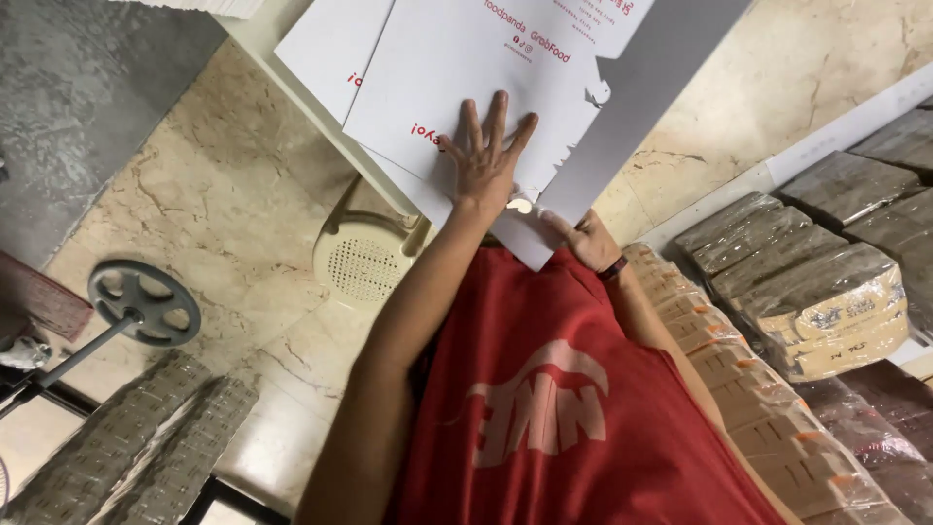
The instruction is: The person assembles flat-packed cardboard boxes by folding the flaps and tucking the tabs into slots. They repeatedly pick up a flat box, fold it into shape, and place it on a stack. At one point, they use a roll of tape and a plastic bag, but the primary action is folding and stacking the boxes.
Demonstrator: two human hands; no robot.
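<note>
Nearest the camera is my red shirt (573, 408), filling the lower middle of the head view. Above it my left hand (486, 156) lies flat on the top white cardboard sheet (466, 68), fingers (498, 117) spread wide and released, palm pressing down, gripping nothing. My right hand (586, 238), with a dark band at the wrist, sits at the near corner of the same sheet; its fingers curl under the cardboard edge, grasping it as far as I can tell, though part of the hand is hidden by the sheet.

The sheet rests on more white sheets (326, 49) with red print, fanned to the far left, all lying on a pale worktop (292, 83) whose edge runs diagonally. A grey flat panel (651, 87) lies just beside them on the right.

Under the worktop stands a cream plastic stool (362, 258) with a perforated seat. The floor (194, 194) is beige marbled tile. On the left, a grey metal handwheel (144, 303) on a rod; near left, wrapped bundles (126, 447). On the right, stacks of brown flat cardboard (816, 292) wrapped in clear film.
</note>
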